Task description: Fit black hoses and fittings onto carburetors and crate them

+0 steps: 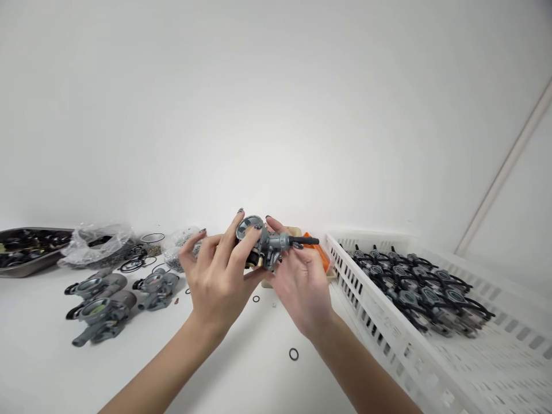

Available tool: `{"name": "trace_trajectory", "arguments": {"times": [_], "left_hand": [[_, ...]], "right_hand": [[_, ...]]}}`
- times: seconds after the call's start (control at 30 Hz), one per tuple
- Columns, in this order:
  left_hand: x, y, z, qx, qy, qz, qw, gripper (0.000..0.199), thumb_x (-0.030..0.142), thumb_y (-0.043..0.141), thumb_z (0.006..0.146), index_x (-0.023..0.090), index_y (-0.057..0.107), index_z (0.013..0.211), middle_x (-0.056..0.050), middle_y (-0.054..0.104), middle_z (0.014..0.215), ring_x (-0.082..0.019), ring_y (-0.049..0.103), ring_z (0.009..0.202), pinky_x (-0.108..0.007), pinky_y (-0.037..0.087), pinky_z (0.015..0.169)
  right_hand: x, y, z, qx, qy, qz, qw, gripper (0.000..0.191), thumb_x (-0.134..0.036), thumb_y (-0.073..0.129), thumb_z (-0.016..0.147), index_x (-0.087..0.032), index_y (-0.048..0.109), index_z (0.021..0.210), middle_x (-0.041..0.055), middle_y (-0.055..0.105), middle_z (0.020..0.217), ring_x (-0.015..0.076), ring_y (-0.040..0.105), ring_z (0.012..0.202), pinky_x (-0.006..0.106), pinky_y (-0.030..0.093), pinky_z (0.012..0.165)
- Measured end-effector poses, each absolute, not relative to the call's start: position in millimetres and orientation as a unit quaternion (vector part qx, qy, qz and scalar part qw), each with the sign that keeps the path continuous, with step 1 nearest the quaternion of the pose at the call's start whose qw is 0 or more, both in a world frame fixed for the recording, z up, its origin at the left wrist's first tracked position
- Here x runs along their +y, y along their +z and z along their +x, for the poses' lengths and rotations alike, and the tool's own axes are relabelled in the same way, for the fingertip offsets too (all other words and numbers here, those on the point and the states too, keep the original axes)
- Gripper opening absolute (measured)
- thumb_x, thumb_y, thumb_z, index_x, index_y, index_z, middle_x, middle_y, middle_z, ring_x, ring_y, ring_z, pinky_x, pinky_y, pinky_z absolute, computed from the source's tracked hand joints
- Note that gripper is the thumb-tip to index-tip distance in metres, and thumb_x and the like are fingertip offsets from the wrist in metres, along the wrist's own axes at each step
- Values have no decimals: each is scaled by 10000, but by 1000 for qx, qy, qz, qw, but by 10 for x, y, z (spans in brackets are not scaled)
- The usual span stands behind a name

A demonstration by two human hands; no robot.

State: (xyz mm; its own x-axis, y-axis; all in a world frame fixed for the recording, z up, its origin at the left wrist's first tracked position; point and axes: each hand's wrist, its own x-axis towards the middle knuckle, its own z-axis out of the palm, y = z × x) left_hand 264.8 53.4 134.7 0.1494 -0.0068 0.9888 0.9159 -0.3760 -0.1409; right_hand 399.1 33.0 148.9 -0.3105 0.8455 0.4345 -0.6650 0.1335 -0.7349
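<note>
1. So I've got a carb [272,256] up in front of me, above the table [207,374], with both hands on it. It's tipped over sideways: round mouth up and to the left, black tube [308,240] sticking out to the right.
2. My left hand [218,276] comes in from the lower left, back of the hand facing me. Wrist is pretty much in line with the forearm, fingers fanned out and bent.
3. One left finger reaches across the carb's mouth and another goes up by its rim. The outer fingers hang off to the left, away from it. So that grip is only partly closed, but it's on the carb.
4. My right hand [302,279] angles up from the lower right, curled around the back of the carb. One fingertip pokes up behind it, another sits just under the tube. Can't tell how tight that hold is, since the carb hides some fingers.
5. Around my hands: orange bin [324,259] right behind the right one, a black ring [290,355] on the table below, three more carbs [103,316] off to the left, and a white crate [390,356] on the right.
</note>
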Motion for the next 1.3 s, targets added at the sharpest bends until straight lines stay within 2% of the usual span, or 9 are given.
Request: {"name": "trace_trajectory", "arguments": {"times": [0.1,0.23,0.5,0.73,0.87,1.07,1.2,1.3], "left_hand": [[549,1333,2637,-329,-563,-618,439,492,280,740,756,294,493,1182,-111,619,1302,-277,648,1003,-579,303,1047],[561,1326,2639,-270,-599,-612,439,435,207,726,747,295,519,1118,-87,600,1333,-280,602,1166,-591,241,1100],[518,1337,2644,-267,-597,-612,445,516,85,755,661,274,526,1083,-112,592,1336,-283,594,1163,-615,252,1087],[507,1331,2649,-262,-607,-612,433,464,158,777,675,282,529,1048,-90,589,1343,-281,610,1148,-624,253,1093],[474,1321,2649,-280,-601,-630,404,418,120,738,720,302,542,1041,-41,535,1407,-271,587,1189,-616,229,1116],[483,1308,2646,-275,-608,-624,407,448,129,769,695,291,557,1055,-79,527,1410,-277,574,1192,-639,228,1097],[452,1306,2638,-302,-596,-631,394,396,161,743,733,314,552,1044,-22,502,1439,-272,585,1191,-634,244,1107],[408,1315,2634,-316,-583,-628,407,370,145,710,756,300,534,1043,-26,506,1437,-272,586,1201,-634,267,1102]], "right_hand": [[255,1485,3937,-473,661,-66,579,435,-401,362,891,-319,561,1270,2,582,1325,219,506,1214,386,431,978],[196,1495,3904,-477,656,-41,584,410,-371,339,866,-292,596,1175,25,593,1280,231,525,1162,390,466,919],[177,1494,3906,-466,665,-17,583,340,-334,352,875,-269,620,1074,28,585,1220,222,531,1095,364,467,895],[170,1493,3892,-442,676,-7,589,285,-315,385,853,-261,628,993,28,572,1164,205,521,1055,342,446,910],[147,1512,3896,-442,673,-19,593,246,-307,403,840,-261,622,942,32,578,1131,209,526,1027,341,441,912],[132,1537,3908,-449,673,-21,588,236,-309,426,814,-255,616,943,42,566,1168,225,515,1087,361,421,966],[137,1534,3902,-441,674,-20,592,232,-295,429,806,-263,618,937,35,576,1164,218,518,1087,350,425,966],[136,1533,3897,-437,673,-21,596,228,-283,429,802,-265,619,927,34,576,1156,216,520,1075,348,435,952]]}}
